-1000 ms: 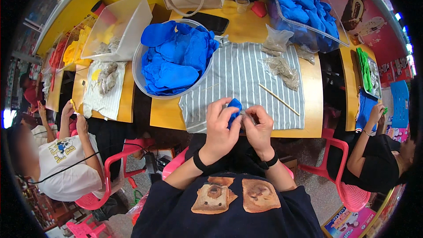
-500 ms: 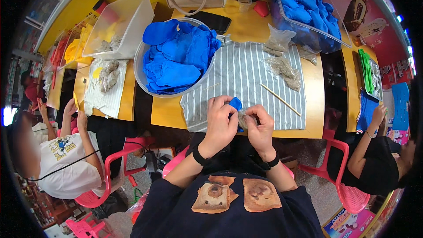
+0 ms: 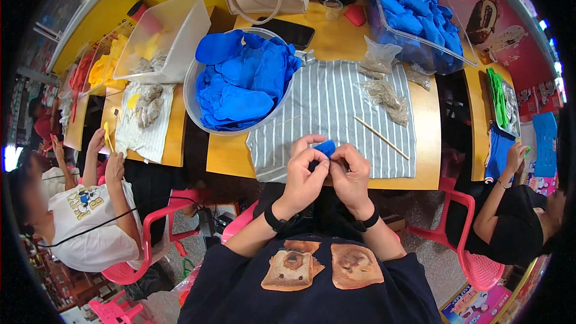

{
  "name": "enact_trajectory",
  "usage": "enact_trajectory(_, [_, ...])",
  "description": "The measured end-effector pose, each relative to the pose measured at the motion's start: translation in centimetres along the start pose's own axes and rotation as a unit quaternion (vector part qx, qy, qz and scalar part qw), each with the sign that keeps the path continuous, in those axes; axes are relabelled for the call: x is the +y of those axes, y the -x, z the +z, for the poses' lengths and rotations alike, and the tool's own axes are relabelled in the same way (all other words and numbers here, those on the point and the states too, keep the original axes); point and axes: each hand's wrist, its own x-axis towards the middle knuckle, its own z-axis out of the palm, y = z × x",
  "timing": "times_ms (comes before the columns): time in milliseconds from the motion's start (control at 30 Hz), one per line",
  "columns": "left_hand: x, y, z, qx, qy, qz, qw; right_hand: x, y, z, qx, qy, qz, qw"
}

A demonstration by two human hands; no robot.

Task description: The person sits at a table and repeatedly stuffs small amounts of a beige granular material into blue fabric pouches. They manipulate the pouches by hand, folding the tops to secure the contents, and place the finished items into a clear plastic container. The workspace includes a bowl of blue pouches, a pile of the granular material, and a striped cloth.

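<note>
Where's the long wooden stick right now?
In the head view, the stick lies right of centre on the striped cloth, between the right hand and a clear bag.

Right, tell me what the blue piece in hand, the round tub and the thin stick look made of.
Blue piece: probably fabric, matte, since it curves without gloss.
Round tub: likely plastic, smooth, going by its translucent whitish wall.
Thin stick: wood or bamboo, seemingly unvarnished, from its pale tan colour; which, I can't tell.

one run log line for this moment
left hand: holds blue piece; right hand: at its edge; wooden stick: on striped cloth; round tub: holds blue pieces
</note>
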Motion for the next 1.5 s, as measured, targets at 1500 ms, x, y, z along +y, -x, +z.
enact_trajectory(1500, [-1.6, 0.3, -0.1, 0.01, 0.229, -0.127, 0.965, 0.6, 0.2, 0.1, 0.008, -0.209, 0.158, 0.965])
